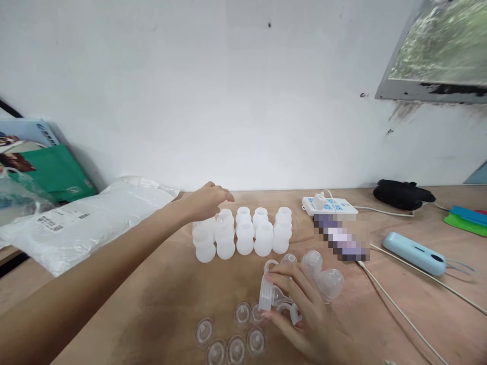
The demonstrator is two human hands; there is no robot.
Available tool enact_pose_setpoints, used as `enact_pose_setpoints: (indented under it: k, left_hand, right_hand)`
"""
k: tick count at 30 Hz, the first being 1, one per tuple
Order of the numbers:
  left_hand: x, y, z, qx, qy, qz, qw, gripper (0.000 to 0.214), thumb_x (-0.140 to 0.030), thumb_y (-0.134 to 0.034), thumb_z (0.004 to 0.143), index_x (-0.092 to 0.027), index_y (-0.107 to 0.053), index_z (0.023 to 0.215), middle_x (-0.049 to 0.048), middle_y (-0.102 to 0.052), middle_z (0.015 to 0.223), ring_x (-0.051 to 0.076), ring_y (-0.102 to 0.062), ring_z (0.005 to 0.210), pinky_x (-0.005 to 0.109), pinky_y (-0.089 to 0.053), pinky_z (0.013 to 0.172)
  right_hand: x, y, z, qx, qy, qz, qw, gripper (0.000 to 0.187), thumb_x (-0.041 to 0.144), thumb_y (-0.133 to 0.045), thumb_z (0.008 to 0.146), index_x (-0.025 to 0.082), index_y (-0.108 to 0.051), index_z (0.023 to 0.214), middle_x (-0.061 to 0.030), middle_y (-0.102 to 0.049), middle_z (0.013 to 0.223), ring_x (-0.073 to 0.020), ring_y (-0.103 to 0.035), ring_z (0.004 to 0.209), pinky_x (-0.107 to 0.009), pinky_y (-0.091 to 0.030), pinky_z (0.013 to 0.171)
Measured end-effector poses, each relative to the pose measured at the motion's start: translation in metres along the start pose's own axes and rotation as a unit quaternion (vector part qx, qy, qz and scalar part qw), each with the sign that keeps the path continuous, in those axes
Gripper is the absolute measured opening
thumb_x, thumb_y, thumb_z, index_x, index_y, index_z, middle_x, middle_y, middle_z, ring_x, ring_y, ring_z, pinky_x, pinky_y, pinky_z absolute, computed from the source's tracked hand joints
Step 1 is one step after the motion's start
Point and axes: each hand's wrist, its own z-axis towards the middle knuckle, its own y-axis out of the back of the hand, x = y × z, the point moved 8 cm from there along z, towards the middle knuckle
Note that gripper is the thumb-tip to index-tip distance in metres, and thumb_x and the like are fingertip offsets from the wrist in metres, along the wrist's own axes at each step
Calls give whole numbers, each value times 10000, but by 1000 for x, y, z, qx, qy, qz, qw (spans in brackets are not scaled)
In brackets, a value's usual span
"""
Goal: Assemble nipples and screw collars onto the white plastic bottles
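Observation:
My left hand (210, 201) is over the back left of a group of frosted white waisted bottles (244, 238), its fingers loosely bent and apart. Nothing shows in it; whether it touches a bottle rim I cannot tell. Between the thumb and fingers of my right hand (304, 309) is a clear plastic screw ring (266, 294), held on edge. Other clear looped pieces (285, 304) lie behind it, partly hidden by that hand. Several clear round discs (236, 349) are on the table to its left. Clear domed caps (330, 285) stand just beyond its knuckles.
A white power strip (337, 205) with a plug sits near the wall, with a pixelated phone-like object (338, 237) before it. Cables, a light blue device (414, 252) and a black case (403, 193) occupy the right. At left lie a white plastic parcel (91, 218) and a green folder (63, 172).

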Motion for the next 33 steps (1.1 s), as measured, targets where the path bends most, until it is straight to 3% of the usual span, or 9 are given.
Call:
enact_pose_setpoints:
  k: [5, 11, 14, 17, 20, 22, 25, 28, 33]
  left_hand:
    - [4, -19, 22, 100, -24, -23, 994, 450, -93, -647, 703, -298, -752, 1088, 26, -775, 1122, 288, -641, 1071, 330, -500, 796]
    - [7, -20, 22, 102, -18, -42, 994, 280, -112, -646, 698, -261, -764, 904, 44, -784, 961, 301, -637, 1025, 346, -490, 780]
    - [15, 3, 20, 78, -15, -49, 996, 304, -156, -701, 689, -219, -753, 981, 68, -773, 1026, 276, -664, 974, 340, -493, 811]
    - [21, 43, 12, 27, -14, -57, 998, 368, -250, -631, 800, -169, -706, 1151, 109, -726, 1179, 279, -648, 1049, 363, -485, 874]
    - [11, 87, -6, -79, -29, -106, 991, 412, -387, -612, 844, -174, -688, 1188, 82, -701, 1212, 284, -636, 1089, 361, -491, 895]
    - [-2, 96, -22, -120, -29, -191, 974, 410, -396, -599, 852, -175, -673, 1190, 59, -683, 1230, 267, -636, 1102, 353, -500, 908]
    - [-36, 70, -44, -112, -73, -269, 954, 330, -377, -603, 867, -196, -679, 1132, 46, -691, 1147, 232, -659, 998, 334, -529, 853]
    - [-62, 15, -61, -77, -93, -276, 953, 223, -305, -618, 860, -219, -698, 1049, 42, -669, 1046, 213, -661, 894, 302, -542, 776]
    - [-67, -65, -76, -76, -70, -356, 929, 249, -266, -605, 896, -228, -647, 1139, 57, -641, 1085, 241, -657, 948, 346, -539, 832]
  right_hand:
    - [-4, -2, 0, 7, -9, 4, 1000, 273, 227, -584, 959, 170, -560, 1225, -125, -679, 1085, -270, -662, 1007, -408, -566, 845]
    - [-6, -1, -1, -5, -7, 10, 1000, 291, 242, -604, 949, 161, -567, 1226, -133, -674, 1093, -272, -661, 1007, -403, -570, 837]
    - [-5, 0, -1, -11, -6, 8, 1000, 285, 247, -589, 959, 158, -567, 1229, -132, -672, 1094, -269, -659, 1007, -405, -563, 845]
    - [-3, 1, 0, -9, -6, 7, 1000, 278, 251, -572, 971, 151, -564, 1230, -132, -671, 1093, -268, -652, 1018, -408, -549, 867]
    - [-4, 2, 0, -7, -11, 14, 1000, 290, 248, -574, 976, 149, -551, 1247, -129, -662, 1111, -259, -641, 1032, -391, -540, 872]
    - [-5, 3, 0, -11, -12, 14, 1000, 302, 241, -565, 979, 143, -541, 1264, -129, -653, 1121, -256, -631, 1038, -393, -530, 884]
    - [-8, 5, -1, -23, -16, 14, 1000, 305, 239, -547, 983, 139, -540, 1271, -129, -643, 1117, -261, -618, 1039, -413, -513, 901]
    - [-10, 5, 0, -29, -22, 16, 999, 312, 242, -558, 977, 143, -538, 1272, -124, -643, 1108, -259, -616, 1023, -413, -516, 887]
    - [-10, 6, 2, -26, -25, 7, 999, 334, 242, -569, 968, 168, -528, 1291, -114, -656, 1094, -264, -633, 1007, -426, -527, 875]
